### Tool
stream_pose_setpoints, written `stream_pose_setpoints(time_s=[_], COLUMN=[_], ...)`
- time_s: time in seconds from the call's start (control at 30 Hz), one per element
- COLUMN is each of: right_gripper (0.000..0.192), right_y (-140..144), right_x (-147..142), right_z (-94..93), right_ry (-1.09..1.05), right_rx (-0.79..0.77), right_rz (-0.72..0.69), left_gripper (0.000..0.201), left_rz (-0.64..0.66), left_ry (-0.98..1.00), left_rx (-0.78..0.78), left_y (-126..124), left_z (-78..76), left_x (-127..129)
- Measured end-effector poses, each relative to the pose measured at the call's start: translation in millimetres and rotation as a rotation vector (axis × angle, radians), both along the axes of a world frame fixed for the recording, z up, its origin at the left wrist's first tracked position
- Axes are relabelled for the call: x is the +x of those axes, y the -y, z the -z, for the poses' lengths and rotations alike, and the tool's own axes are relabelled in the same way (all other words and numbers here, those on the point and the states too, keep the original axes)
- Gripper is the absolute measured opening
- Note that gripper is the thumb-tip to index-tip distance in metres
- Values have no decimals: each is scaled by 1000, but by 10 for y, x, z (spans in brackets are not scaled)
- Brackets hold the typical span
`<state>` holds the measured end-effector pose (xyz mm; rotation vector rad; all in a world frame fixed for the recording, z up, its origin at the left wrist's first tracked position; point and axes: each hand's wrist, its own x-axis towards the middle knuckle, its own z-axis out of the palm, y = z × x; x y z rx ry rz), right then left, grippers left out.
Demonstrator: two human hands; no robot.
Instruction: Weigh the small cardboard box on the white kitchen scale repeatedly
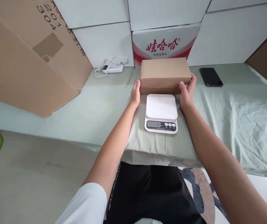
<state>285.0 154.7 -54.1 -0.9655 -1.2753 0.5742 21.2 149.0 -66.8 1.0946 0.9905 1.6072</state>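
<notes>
Between my two hands is a closed brown cardboard box (pixel 164 69), behind the scale. The fingers of my left hand (pixel 135 92) press against its left end. On the right end, my right hand (pixel 187 91) grips the corner, thumb on the front face and fingers round the side. Directly in front of the box lies a white digital kitchen scale (pixel 161 107) with nothing on its plate. A small display and several buttons run along its near edge. Whether the box's underside touches the cloth is hidden.
A large carton (pixel 30 56) stands at the left. White boxes (pixel 105 40) and a red-printed carton (pixel 163 43) form a wall behind. A power strip (pixel 113 68) with a white cable lies back left, a black phone (pixel 210 77) to the right. Green cloth (pixel 96 112) covers the table.
</notes>
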Motion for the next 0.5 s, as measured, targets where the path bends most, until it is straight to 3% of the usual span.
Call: stream_pose_setpoints(time_s=[0.37,0.5], right_gripper=[76,69], right_y=[-166,-93], right_x=[271,204], right_z=[185,170], right_ry=[-178,-72], right_rx=[-234,-136], right_rz=[-18,-35], left_gripper=[84,87], left_rz=[-45,-7], left_ry=[22,-38], left_rx=[-87,-82], left_y=[6,46], left_z=[-28,-26], left_x=[-344,-218])
